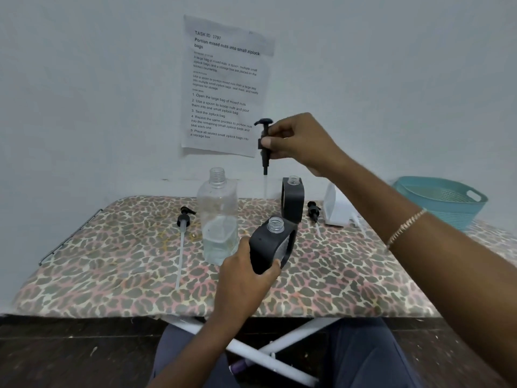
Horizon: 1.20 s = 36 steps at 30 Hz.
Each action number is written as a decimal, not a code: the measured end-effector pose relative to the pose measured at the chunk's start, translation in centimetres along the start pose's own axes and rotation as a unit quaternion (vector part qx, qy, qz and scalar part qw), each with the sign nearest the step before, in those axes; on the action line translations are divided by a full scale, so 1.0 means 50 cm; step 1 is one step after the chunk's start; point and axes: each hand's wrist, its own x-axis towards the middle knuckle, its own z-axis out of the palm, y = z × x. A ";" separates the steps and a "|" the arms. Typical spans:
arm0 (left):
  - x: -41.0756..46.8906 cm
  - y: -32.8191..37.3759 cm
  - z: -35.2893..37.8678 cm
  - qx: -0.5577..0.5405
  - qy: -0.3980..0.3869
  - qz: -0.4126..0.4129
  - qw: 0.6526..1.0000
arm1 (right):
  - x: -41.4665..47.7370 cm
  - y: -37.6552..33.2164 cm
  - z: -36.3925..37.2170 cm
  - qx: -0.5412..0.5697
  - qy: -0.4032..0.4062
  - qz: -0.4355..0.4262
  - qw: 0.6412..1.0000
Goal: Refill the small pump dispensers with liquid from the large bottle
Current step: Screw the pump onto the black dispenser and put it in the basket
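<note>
My left hand (246,271) grips a small black dispenser (272,243) with its clear neck open, tilted above the table. My right hand (298,142) pinches a black pump head (265,141) high in the air, its clear tube hanging down. The large clear bottle (218,217) stands uncapped at mid-table, liquid low in it. A second small black dispenser (292,198) stands open behind. A long-tubed pump (183,219) lies left of the large bottle. Another small black pump (313,210) lies to the right.
A white container (334,205) stands at the back right of the leopard-print table (112,261). A teal basket (442,200) sits further right. A printed sheet (223,88) hangs on the wall. White crossed table legs (265,354) and my knees lie below.
</note>
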 end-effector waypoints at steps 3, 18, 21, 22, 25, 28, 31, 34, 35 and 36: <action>-0.003 0.004 -0.002 0.006 -0.002 0.003 1.000 | -0.075 -0.011 -0.018 0.039 0.026 -0.023 0.999; -0.005 0.005 0.000 0.009 -0.005 0.017 1.000 | -0.206 0.041 0.012 -0.031 0.046 0.008 0.998; -0.004 0.004 0.000 0.005 -0.003 0.021 1.000 | -0.222 0.056 0.026 -0.034 0.040 0.017 0.998; -0.004 0.004 0.000 0.004 -0.003 0.022 1.000 | -0.228 0.061 0.029 -0.034 0.039 0.017 0.999; -0.002 0.002 0.001 0.008 0.002 0.023 1.000 | -0.243 0.079 0.035 -0.035 0.039 0.016 0.999; -0.002 0.000 0.002 0.004 0.002 0.024 1.000 | -0.254 0.097 0.040 -0.050 0.041 0.019 0.998; -0.001 0.000 0.003 0.007 0.003 0.026 1.000 | -0.262 0.112 0.047 -0.051 0.036 0.026 0.998; -0.002 -0.001 0.003 0.007 0.005 0.026 1.000 | -0.270 0.124 0.055 -0.050 0.042 0.020 0.998; -0.002 0.000 0.003 0.007 0.004 0.027 1.000 | -0.272 0.127 0.057 -0.052 0.047 0.015 0.997; -0.002 0.001 0.003 0.009 0.004 0.028 1.000 | -0.273 0.128 0.058 -0.055 0.049 0.010 0.997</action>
